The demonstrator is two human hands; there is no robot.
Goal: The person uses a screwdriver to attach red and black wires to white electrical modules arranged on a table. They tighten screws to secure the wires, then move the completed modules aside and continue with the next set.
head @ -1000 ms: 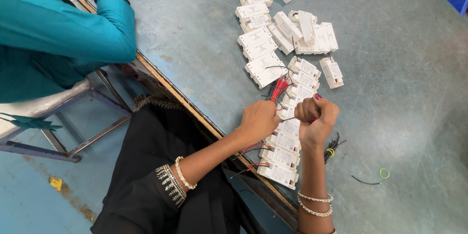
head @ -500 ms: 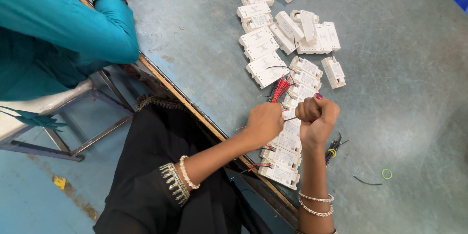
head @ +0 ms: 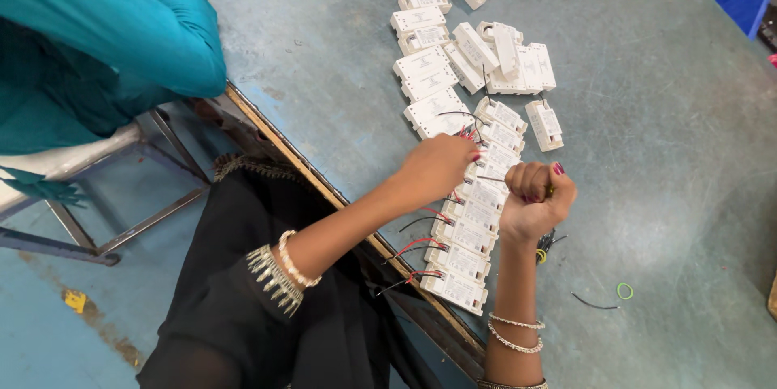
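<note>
Left hand [head: 433, 169], clenched on red wires [head: 467, 136], sits near the table's [head: 324, 73] near edge; right hand [head: 536, 199], fisted, just beside.

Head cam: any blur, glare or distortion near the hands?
Head view: even, soft light, no hard glare on the grey table; the white driver modules read sharp. Slight motion softness on the left hand; the right hand is crisp. Wide-angle tilt, with the table edge running diagonally. Red tool tip mostly hidden.
</note>
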